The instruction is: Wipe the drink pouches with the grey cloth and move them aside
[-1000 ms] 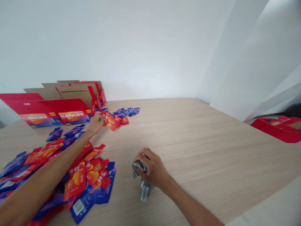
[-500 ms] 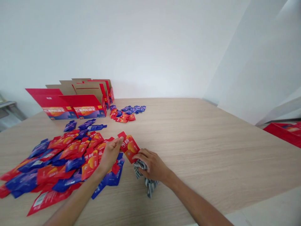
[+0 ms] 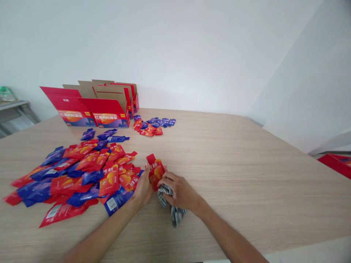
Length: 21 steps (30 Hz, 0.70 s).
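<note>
A red and orange pouch (image 3: 155, 171) with white lettering stands tilted between my two hands, its spout end up. My left hand (image 3: 144, 186) supports it from the left, the thumb along its edge and the fingers behind it. In my right hand (image 3: 179, 190) is a bunched striped grey cloth (image 3: 165, 193), its tail hanging towards the table. The fingertips of that hand touch the pouch's lower right side. Just left of my hands spreads a heap of red and blue pouches (image 3: 90, 175), some overlapping.
Open red and blue cartons (image 3: 109, 113) stand in rows at the back left. Before them lie a few blue pouches (image 3: 106, 134), and beside them a smaller pile of pouches (image 3: 149, 128). Another red box (image 3: 336, 162) shows at the right edge, past the wooden table (image 3: 246, 175).
My left hand has shifted from pinching the pouch's top corner to cupping it from the side and behind. The pouch is more upright. The camera view has tilted slightly.
</note>
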Motion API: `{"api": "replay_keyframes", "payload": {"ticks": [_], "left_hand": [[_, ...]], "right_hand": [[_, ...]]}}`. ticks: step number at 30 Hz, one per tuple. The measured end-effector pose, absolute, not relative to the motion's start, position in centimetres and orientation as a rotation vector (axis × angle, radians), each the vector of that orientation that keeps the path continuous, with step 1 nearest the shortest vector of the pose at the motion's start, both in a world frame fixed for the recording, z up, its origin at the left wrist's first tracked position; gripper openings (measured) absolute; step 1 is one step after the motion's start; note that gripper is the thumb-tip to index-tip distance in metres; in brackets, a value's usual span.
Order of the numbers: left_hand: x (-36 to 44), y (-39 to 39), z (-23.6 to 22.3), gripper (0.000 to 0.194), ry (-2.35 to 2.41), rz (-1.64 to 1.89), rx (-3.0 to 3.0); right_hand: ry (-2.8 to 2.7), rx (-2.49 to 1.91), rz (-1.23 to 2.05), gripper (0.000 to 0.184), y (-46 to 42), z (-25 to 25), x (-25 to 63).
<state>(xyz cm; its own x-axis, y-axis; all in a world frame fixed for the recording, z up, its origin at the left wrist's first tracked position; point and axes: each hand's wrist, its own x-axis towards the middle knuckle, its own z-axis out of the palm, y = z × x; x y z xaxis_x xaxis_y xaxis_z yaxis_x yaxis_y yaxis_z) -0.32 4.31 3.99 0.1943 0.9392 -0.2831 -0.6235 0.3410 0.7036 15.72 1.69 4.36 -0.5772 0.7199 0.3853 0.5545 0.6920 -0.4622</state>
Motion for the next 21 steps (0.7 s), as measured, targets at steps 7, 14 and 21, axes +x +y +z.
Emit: {"api": "replay_keyframes", "payload": {"ticks": [7,14,21], "left_hand": [[0.5,3.1,2.6,0.045,0.685,1.034,0.457],[0.6,2.9,2.5,0.045,0.696,0.976,0.445],[0.8,2.4,3.3,0.041,0.682,0.974,0.419]], "right_hand": [[-2.150,-0.993,0.416,0.025,2.1,5.8,17.2],[-2.324,-0.930,0.275,0.023,1.7,5.9,17.1],[-2.325,-0.835,0.031,0.016,1.1,5.7,16.5]]}}
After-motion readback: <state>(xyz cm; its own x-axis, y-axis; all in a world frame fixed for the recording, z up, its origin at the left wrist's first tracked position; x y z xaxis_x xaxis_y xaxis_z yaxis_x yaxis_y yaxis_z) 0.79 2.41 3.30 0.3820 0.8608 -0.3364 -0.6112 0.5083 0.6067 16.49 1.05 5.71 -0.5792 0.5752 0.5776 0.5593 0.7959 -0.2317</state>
